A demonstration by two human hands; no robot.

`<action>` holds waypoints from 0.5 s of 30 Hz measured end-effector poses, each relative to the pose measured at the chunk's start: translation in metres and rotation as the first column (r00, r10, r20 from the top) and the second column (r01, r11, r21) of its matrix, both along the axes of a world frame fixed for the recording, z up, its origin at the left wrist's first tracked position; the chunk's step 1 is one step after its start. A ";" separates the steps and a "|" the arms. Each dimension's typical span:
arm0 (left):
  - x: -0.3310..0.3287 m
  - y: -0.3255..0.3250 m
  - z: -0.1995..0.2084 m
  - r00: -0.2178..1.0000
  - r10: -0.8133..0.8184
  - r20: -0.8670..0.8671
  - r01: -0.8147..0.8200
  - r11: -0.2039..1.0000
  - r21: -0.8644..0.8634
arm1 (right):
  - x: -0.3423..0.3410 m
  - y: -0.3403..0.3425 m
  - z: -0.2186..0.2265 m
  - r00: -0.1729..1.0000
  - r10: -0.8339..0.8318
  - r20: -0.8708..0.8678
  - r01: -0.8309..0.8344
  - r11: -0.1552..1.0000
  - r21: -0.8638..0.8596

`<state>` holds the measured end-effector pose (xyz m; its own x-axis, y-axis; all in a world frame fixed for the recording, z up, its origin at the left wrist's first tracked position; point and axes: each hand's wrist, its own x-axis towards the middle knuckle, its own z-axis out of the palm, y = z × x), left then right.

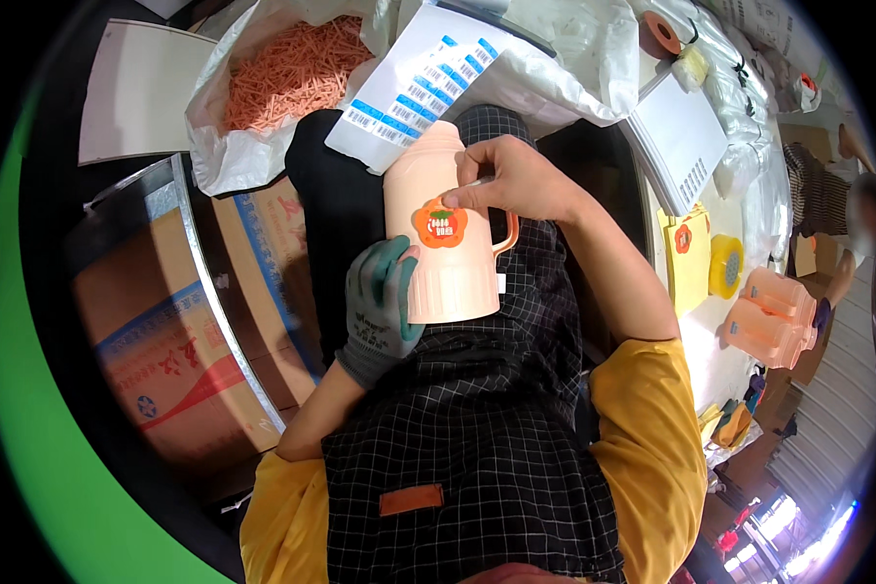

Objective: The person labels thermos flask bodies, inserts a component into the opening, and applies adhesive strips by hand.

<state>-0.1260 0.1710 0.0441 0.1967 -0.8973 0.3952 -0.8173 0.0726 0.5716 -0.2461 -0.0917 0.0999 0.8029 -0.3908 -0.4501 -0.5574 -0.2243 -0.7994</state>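
Observation:
A peach-coloured thermos jug point(448, 287) lies across my lap, its narrower top pointing away from me and its handle point(509, 234) to the right. My left hand point(380, 302), in a grey-green glove, is closed against the jug's lower left side and holds it. On the jug's front is an orange flower-shaped sticker point(439, 224) with a red and green picture. Bare and pinched, my right hand point(516, 180) has its thumb and fingertips at the sticker's upper right edge. Whether that edge is lifted or flat I cannot tell.
Beyond the jug lies a sheet of barcode labels point(414, 97). Pink shredded paper fills a white bag point(204, 127). Cardboard boxes point(180, 360) stand left. On the right-hand table are white sheets point(676, 136), yellow sticker sheets point(686, 263), a tape roll point(726, 265) and pink jugs point(771, 319).

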 end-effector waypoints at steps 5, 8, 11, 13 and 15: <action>0.004 -0.001 -0.003 0.998 -0.050 0.031 0.051 0.998 -0.031 | 0.003 0.002 0.005 1.000 0.002 -0.028 -0.003 1.000 -0.020; 0.005 -0.002 0.000 0.996 -0.064 0.067 0.065 0.998 -0.013 | 0.002 0.002 0.002 1.000 -0.001 -0.021 0.000 0.999 -0.052; 0.006 -0.004 0.010 0.990 -0.117 0.078 0.111 0.991 0.078 | 0.000 0.005 0.004 0.999 -0.014 -0.036 0.011 0.997 -0.079; 0.007 -0.003 0.014 0.989 -0.121 0.090 0.107 0.984 0.139 | 0.003 0.008 0.011 0.997 -0.009 -0.075 -0.001 0.992 -0.127; 0.006 -0.002 0.015 0.987 -0.123 0.104 0.101 0.976 0.192 | 0.005 0.010 0.019 0.991 0.012 -0.134 -0.040 0.977 -0.212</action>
<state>-0.1202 0.1690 0.0594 0.0539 -0.9708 0.2336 -0.8710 0.0687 0.4864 -0.2410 -0.0821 0.1186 0.7534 -0.4691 -0.4608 -0.6460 -0.3975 -0.6516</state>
